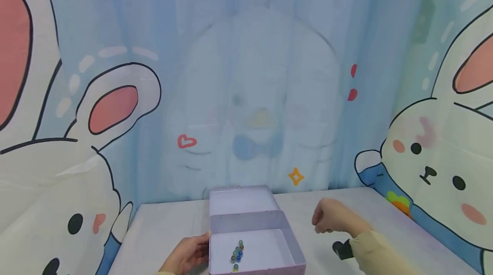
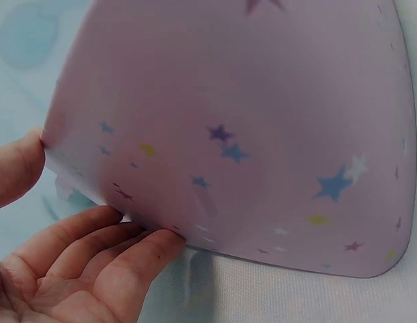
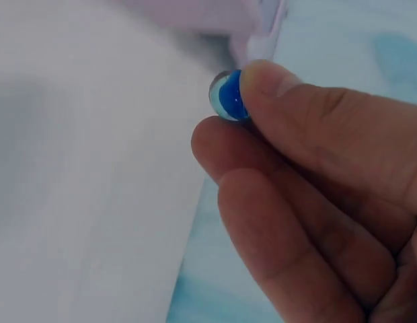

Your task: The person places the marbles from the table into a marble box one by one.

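Note:
An open pale-purple tin box (image 1: 296,262) lies on the white table, its lid (image 1: 244,201) folded back at the far side. Several glass marbles (image 1: 237,254) form a loose line in the left half of its floor. My left hand (image 1: 188,252) holds the box by its left side; in the left wrist view the thumb (image 2: 17,168) is at one edge and the fingertips are at the other edge of the star-printed wall (image 2: 262,155). To the right of the box, above the table, my right hand (image 1: 333,217) pinches a clear-and-blue marble (image 3: 229,97) between thumb and finger.
A black device (image 1: 343,249) shows beneath the right wrist. Behind the table (image 1: 173,219) hangs a light-blue curtain (image 1: 254,74) printed with rabbits, and it also runs along both sides.

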